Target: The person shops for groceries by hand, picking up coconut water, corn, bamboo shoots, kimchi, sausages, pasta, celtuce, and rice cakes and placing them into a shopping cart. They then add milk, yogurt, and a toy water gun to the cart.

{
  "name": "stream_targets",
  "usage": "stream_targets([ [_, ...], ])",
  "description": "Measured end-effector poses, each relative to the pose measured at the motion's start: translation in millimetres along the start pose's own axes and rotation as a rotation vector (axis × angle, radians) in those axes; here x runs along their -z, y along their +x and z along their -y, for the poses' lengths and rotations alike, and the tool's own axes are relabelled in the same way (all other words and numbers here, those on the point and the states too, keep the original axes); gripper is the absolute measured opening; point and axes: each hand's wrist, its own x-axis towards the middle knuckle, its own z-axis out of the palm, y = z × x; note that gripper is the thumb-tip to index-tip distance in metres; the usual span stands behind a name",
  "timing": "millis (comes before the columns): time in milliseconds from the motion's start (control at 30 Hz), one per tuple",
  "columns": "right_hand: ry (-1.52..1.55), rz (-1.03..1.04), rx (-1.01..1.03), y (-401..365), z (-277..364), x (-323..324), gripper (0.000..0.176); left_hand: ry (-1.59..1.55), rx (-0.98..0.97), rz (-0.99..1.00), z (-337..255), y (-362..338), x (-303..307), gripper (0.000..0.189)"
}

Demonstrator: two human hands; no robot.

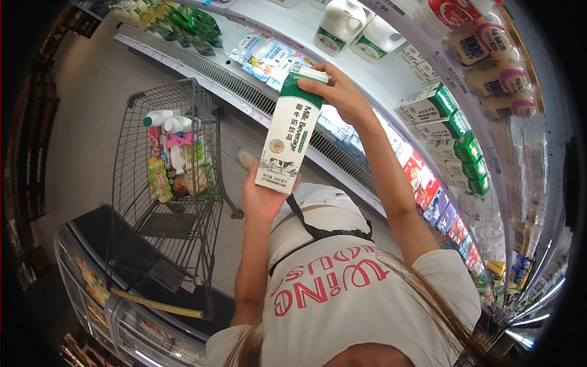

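Observation:
Between my two hands is a tall white and green milk beverage carton (pixel 286 137), its printed front facing me and its top tilted slightly right. My right hand (pixel 343 95) grips the carton's green top end, thumb across the front and fingers behind. From below, my left hand (pixel 266 197) holds the bottom end, with fingers around the base. Similar green and white cartons (pixel 455 144) lie in stacks on the shelf to my right. Two white milk jugs with green labels (pixel 342 30) stand on the shelf beyond my right hand.
A wire shopping cart (pixel 205 113) stands to my left, with bottles and colourful packages in it. Beside it is a glass-sided display case (pixel 153 327). The refrigerated shelf's grille edge (pixel 244 88) runs diagonally ahead. Packaged cups (pixel 498 79) fill the upper right.

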Motion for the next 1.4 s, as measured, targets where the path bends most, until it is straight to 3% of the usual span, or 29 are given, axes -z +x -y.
stream_targets([
  [267,-0.050,0.276,-0.076,43.3,26.7,-76.6,0.073,-0.163,-0.190,-0.026,-28.9,-21.8,8.8,0.043],
  [367,-0.217,0.429,-0.024,72.5,26.4,-92.4,0.077,-0.159,-0.237,-0.031,-55.3,-20.8,14.9,0.044],
  [400,-0.442,0.534,0.012,86.3,30.4,-91.8,0.080,-0.118,-0.257,-0.031,-65.8,-18.8,21.9,0.044],
  [500,-0.574,0.724,0.107,96.8,63.3,-123.8,0.082,-0.098,-0.355,-0.095,-101.0,2.2,48.5,0.045],
  [600,-0.595,0.652,0.281,115.4,68.0,-169.1,0.078,-0.089,-0.474,-0.138,-150.1,22.2,60.0,0.046],
  [700,-0.597,0.668,0.417,138.2,84.6,-221.2,0.075,-0.152,-0.516,0.011,-213.2,48.7,51.0,0.042],
  [733,-0.667,0.606,0.589,143.5,84.9,-241.9,0.070,-0.155,-0.516,0.057,-236.1,64.6,58.2,0.042],
  [800,-0.754,0.572,0.708,158.2,74.4,-283.1,0.068,-0.161,-0.508,0.143,-274.2,105.7,92.4,0.043],
  [900,-0.919,0.595,0.807,196.9,36.9,-335.0,0.067,-0.276,-0.511,-0.181,-307.6,147.3,106.4,0.045],
  [1033,-1.102,0.722,0.970,263.6,-27.8,-384.3,0.062,-0.027,-0.502,-0.253,-324.3,182.0,140.3,0.051],
  [1167,-1.205,0.879,1.050,314.6,-76.6,-406.8,0.054,0.426,-0.280,-0.345,-329.9,164.0,141.2,0.058],
  [1233,-1.242,0.944,1.086,335.5,-98.7,-414.7,0.052,0.738,-0.338,-0.388,-319.6,153.8,148.1,0.059],
  [1267,-1.283,0.950,1.120,345.8,-112.8,-420.2,0.041,0.896,-0.362,-0.409,-311.9,149.3,152.1,0.060],
  [1400,-1.222,0.966,1.206,366.5,-144.7,-438.5,0.026,1.060,-0.435,-0.440,-286.7,122.6,150.2,0.057],
])
